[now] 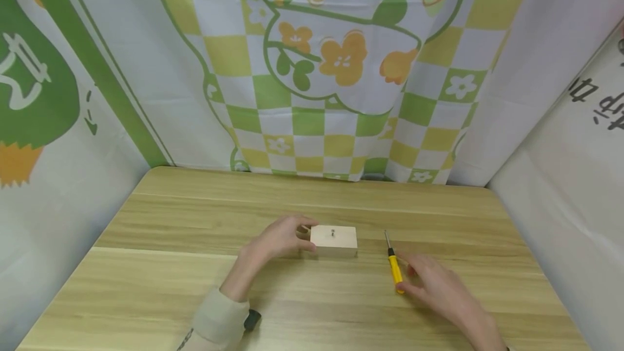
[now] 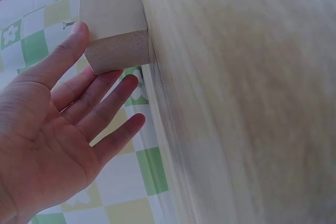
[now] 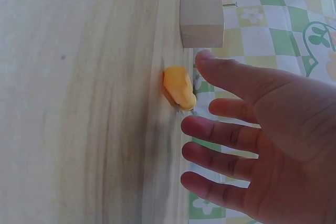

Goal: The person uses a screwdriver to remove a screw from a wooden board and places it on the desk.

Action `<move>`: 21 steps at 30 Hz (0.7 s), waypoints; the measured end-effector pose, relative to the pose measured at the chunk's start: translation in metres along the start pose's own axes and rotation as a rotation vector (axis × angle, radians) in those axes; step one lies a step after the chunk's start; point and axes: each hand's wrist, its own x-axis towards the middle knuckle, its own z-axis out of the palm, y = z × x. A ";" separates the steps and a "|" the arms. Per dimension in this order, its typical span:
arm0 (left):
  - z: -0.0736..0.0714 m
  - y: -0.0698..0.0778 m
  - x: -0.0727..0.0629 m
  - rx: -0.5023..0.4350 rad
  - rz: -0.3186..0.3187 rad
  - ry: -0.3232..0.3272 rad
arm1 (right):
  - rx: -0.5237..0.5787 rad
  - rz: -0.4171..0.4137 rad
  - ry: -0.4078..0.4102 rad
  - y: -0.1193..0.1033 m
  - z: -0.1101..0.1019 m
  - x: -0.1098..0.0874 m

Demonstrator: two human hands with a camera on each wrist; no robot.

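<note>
Near the middle of the wooden table [image 1: 161, 280], a pale wooden block [image 1: 345, 239] lies flat, with a small screw [image 1: 333, 232] standing proud of its upper face. Your left hand [image 1: 279, 238] pinches the block at its left end, thumb at the near corner and forefinger at the far one, which leaves the screw clear of your fingers. Your right hand [image 1: 434, 283] grasps nothing: its fingers are spread beside the yellow-handled screwdriver [image 1: 396, 272], which lies to the right of the block with its shaft pointing away from you. Whether a fingertip touches the handle cannot be told from these views. To take the tool cleanly, bring thumb and fingers to opposite sides of the handle, since both seem to sit along its right edge, and close around its middle so that the shaft does not swing. The handle looks rounded and would probably roll if nudged from one side alone. Lift it clear of the table before you turn it, and leave room between the metal tip and the block. On the left, a hold at one end should resist a light knock, but a twisting force could probably pivot the block; set your fingers farther along its sides for a firmer brace.
</note>
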 end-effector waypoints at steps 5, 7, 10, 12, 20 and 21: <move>0.000 0.001 -0.001 -0.006 -0.009 -0.004 | 0.001 -0.004 -0.005 -0.002 0.001 -0.002; 0.000 0.001 -0.001 -0.010 -0.011 -0.004 | -0.001 -0.004 -0.005 -0.003 0.001 -0.002; 0.000 0.002 -0.001 -0.010 -0.013 -0.001 | -0.008 -0.004 -0.009 -0.003 0.000 -0.002; 0.000 0.002 -0.001 -0.009 -0.017 0.003 | -0.012 -0.004 -0.014 -0.004 0.000 -0.003; 0.001 0.002 -0.001 -0.004 -0.028 0.010 | -0.097 -0.095 -0.011 -0.004 0.005 -0.004; 0.001 0.001 -0.001 -0.001 -0.027 0.011 | -0.111 -0.105 -0.007 -0.003 0.005 -0.004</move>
